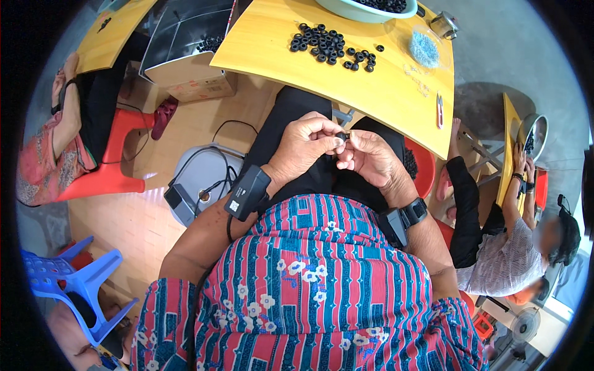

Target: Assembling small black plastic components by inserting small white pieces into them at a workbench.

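Observation:
Over my lap, just below the table edge, both hands meet at a small black round part (341, 135). My left hand (302, 148) pinches it between thumb and fingers. Against its other side press the thumb and fingertips of my right hand (375, 159); the fingers partly hide the part. On the yellow table (266, 43) ahead lies a loose group of similar black ring-shaped parts (331, 44). To their right are a heap of tiny light-blue pieces (424, 49) and some scattered small bits (417, 80). Red-handled snips (440, 112) lie near the right edge.
A pale green bowl (371, 17) of black parts and a metal cup (444, 26) stand at the table's far side. A cardboard box (192, 80) is left; a red tub (426, 170) sits beside my right leg. Cables cross a grey stool (207, 164). People sit on both sides.

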Action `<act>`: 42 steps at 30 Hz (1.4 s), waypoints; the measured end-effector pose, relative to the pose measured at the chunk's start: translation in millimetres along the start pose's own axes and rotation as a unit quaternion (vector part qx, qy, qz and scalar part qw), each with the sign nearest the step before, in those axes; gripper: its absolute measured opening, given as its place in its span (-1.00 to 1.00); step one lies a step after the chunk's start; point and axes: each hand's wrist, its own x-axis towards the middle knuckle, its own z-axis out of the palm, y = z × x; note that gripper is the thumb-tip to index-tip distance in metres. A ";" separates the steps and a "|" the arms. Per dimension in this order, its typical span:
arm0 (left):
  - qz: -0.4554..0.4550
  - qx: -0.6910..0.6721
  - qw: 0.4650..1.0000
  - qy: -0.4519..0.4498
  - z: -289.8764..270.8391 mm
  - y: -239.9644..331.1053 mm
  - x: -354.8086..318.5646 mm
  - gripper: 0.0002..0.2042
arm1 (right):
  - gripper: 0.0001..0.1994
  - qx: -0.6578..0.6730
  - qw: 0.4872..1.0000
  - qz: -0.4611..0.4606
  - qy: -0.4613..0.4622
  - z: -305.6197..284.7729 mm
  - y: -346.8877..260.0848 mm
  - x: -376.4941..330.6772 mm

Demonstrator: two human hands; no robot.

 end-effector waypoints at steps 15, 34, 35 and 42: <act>-0.026 -0.026 0.999 -0.031 0.3 -6.4 2.3 -0.81 | -0.73 -0.019 1.000 0.005 -0.001 -1.3 -1.5 0.7; -0.074 -0.058 0.991 -0.098 6.1 2.4 -3.6 -0.52 | -0.85 -0.490 0.844 -0.194 0.103 24.1 5.1 -4.0; -0.066 -0.053 0.992 -0.093 5.7 1.9 -3.2 -0.53 | -0.85 -0.502 0.834 -0.204 0.107 23.5 5.2 -3.0; -0.048 -0.063 0.994 -0.079 4.2 -3.1 2.6 -0.58 | -0.84 -0.486 0.847 -0.192 0.102 23.5 -0.2 3.4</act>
